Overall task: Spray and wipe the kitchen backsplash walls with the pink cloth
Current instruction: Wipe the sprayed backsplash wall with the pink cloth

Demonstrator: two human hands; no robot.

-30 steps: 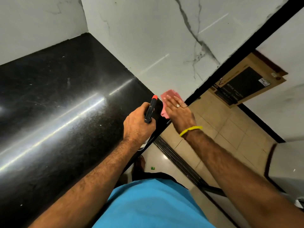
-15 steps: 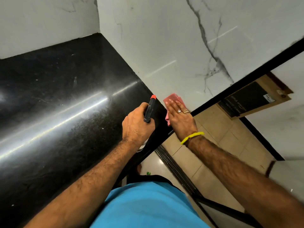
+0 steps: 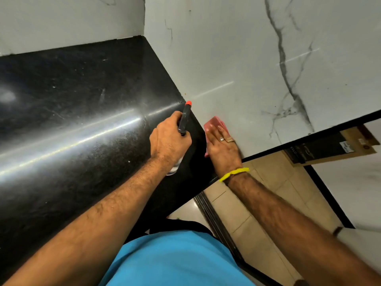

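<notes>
Pressing flat, the right hand [image 3: 223,145] pushes the pink cloth [image 3: 213,123] on the white wall [image 3: 226,48]. The left hand [image 3: 169,141] grips the spray bottle [image 3: 184,118] over the black counter [image 3: 72,110].

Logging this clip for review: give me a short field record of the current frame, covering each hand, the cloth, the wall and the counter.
left hand: grips spray bottle, orange nozzle up
right hand: flat, fingers straight, pressing pink cloth against wall
wall: white marble, grey veins
counter: black, glossy
wrist: yellow band
stage: wiping low on wall beside counter edge
</notes>
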